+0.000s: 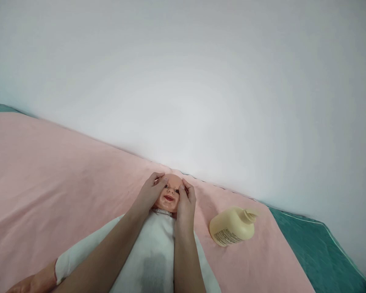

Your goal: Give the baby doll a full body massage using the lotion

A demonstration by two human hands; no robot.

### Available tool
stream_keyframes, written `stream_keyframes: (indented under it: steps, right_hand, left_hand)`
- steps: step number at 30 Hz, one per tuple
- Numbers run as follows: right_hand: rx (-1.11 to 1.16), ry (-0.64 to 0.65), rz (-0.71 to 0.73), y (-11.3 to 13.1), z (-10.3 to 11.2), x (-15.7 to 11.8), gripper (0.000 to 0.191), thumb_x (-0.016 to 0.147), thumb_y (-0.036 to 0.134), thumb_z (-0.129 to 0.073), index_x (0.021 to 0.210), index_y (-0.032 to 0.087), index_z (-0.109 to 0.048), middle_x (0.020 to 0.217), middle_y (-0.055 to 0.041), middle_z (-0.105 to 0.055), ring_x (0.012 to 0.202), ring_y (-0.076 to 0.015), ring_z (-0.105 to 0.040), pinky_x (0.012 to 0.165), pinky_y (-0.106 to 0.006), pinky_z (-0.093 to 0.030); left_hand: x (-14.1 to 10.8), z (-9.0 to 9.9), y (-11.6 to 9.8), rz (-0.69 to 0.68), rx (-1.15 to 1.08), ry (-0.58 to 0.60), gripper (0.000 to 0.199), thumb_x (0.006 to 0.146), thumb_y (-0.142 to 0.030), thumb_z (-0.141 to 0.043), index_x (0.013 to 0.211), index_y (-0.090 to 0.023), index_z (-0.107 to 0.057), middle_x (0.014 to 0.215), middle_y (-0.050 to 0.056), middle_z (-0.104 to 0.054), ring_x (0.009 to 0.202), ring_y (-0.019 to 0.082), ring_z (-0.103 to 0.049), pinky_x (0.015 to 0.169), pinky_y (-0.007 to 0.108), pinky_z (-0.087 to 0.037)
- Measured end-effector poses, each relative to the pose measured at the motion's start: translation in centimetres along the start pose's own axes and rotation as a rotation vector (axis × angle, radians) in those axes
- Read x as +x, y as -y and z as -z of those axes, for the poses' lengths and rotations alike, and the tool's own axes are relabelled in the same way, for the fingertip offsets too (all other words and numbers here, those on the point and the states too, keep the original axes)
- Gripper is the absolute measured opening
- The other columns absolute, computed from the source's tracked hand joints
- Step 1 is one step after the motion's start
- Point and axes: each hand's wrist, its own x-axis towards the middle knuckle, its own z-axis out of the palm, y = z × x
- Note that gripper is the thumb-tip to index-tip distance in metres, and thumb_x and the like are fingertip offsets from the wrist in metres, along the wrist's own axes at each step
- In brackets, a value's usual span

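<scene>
Head view: left hand (pixel 151 190) and right hand (pixel 186 198), both loosely spread, cup doll's head (pixel 170 198) from either side; light, matched pressure, clear of eyes (pixel 177 191), seems best.

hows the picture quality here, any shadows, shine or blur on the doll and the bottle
Head view: light is soft, brightest mid-wall and dimmer toward the corners; a faint shadow falls on the pink cloth beside the right hand; the doll's face shows a slight shine; print on the bottle is too small and soft to read.
</scene>
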Motion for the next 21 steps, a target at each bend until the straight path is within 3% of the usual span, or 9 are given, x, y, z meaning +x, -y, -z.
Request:
stream_keyframes:
  steps: [8,15,21]
  right_hand:
    - [0.056,0.004,0.007,-0.7,0.4,0.6,0.038,0.072,0.035,-0.058,0.105,0.02,-0.069,0.115,-0.0059,-0.067,0.109,-0.0229,-0.06,0.089,-0.034,-0.049]
    - [0.046,0.003,0.028,-0.7,0.3,0.4,0.038,0.074,0.038,-0.056,0.105,0.02,-0.069,0.116,-0.0061,-0.066,0.109,-0.0231,-0.059,0.091,-0.035,-0.048]
    - [-0.011,0.033,0.042,-0.3,0.0,-0.1,0.045,0.075,0.049,-0.064,0.11,0.02,-0.062,0.115,-0.0069,-0.065,0.108,-0.0228,-0.059,0.092,-0.034,-0.047]
  left_hand:
    - [0.4,0.1,0.5,-0.042,-0.013,-0.027,0.029,0.082,-0.029,-0.049,0.106,-0.019,-0.061,0.112,0.009,-0.065,0.105,0.026,-0.061,0.09,0.038,-0.047]
    - [0.0,0.1,0.6,-0.096,-0.043,-0.028,0.037,0.081,-0.051,-0.056,0.092,-0.017,-0.063,0.098,0.01,-0.069,0.095,0.026,-0.065,0.083,0.037,-0.05]
    - [-1.0,-0.1,-1.0,0.012,0.029,0.013,0.043,0.078,-0.042,-0.064,0.112,-0.018,-0.055,0.114,0.012,-0.064,0.103,0.026,-0.063,0.085,0.035,-0.05]
